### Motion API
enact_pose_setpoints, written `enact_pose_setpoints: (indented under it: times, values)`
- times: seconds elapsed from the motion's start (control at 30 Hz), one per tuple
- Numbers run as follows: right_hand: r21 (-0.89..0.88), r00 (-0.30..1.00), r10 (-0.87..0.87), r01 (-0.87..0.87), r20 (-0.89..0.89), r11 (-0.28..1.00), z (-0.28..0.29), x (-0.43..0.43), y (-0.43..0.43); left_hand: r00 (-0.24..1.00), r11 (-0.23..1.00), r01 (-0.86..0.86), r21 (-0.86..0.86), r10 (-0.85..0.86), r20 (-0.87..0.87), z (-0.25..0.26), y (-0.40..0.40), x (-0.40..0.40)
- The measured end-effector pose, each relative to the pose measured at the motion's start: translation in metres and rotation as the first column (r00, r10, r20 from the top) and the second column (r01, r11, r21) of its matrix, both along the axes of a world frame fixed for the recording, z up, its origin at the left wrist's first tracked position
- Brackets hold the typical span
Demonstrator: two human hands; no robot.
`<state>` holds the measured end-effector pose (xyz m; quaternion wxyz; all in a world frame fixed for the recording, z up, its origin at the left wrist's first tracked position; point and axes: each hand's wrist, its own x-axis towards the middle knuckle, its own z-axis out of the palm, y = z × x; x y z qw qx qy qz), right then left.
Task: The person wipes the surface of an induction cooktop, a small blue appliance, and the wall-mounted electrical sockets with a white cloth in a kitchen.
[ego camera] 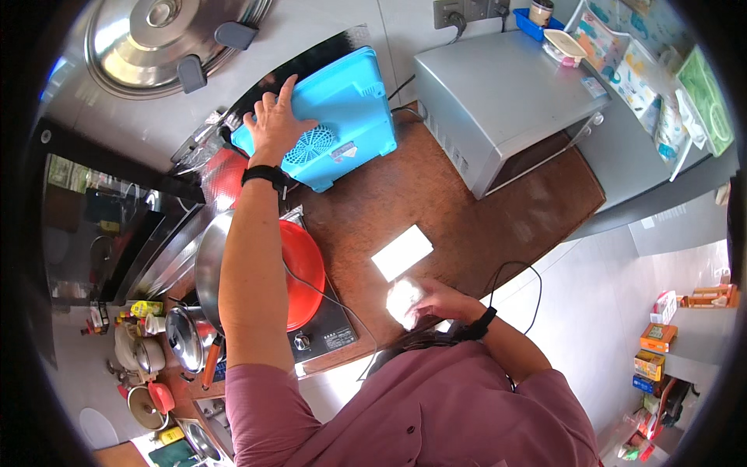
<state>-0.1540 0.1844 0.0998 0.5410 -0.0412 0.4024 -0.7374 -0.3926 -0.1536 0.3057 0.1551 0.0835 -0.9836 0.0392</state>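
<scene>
A light-blue plastic bin (pixel 356 108) stands tilted on the counter, its base with a round vent pattern facing me. My left hand (pixel 274 119) is at its upper left edge, fingers spread, the thumb lying on the base. What the fingertips do behind the rim is hard to see. Close to my body, my right hand (pixel 446 300) holds a crumpled white wipe (pixel 405 302), overexposed in the glare. Just beyond it, a flat white rectangular pack or folded sheet (pixel 402 252) lies on the brown countertop (pixel 373 210); glare hides its detail.
A silver microwave oven (pixel 502 87) occupies the counter's right side. On the left, a red basin (pixel 303 274) and steel pan (pixel 210 262) sit over a black cooktop (pixel 335 327). A lidded pot (pixel 185 330) stands nearby. A thin cable (pixel 344 306) hangs across the counter's front edge.
</scene>
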Motion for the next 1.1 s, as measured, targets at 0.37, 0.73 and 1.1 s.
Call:
enact_pose_setpoints:
  times: [0.37, 0.73, 1.1]
  values:
    - [0.134, 0.991, -0.025, 0.043, -0.13, 0.99, -0.006, 0.056, 0.005, 0.998, 0.999, 0.049, 0.014, -0.048, -0.038, -0.012, 0.005, 0.017]
    - [0.091, 0.972, -0.173, 0.189, -0.16, 0.978, 0.015, 0.053, 0.026, 0.999, 1.0, 0.007, -0.029, -0.008, -0.036, -0.017, 0.03, 0.044]
    - [0.091, 0.913, -0.378, 0.394, -0.155, 0.915, -0.064, 0.031, 0.082, 0.996, 0.993, -0.059, -0.104, 0.052, -0.071, -0.031, 0.052, 0.074]
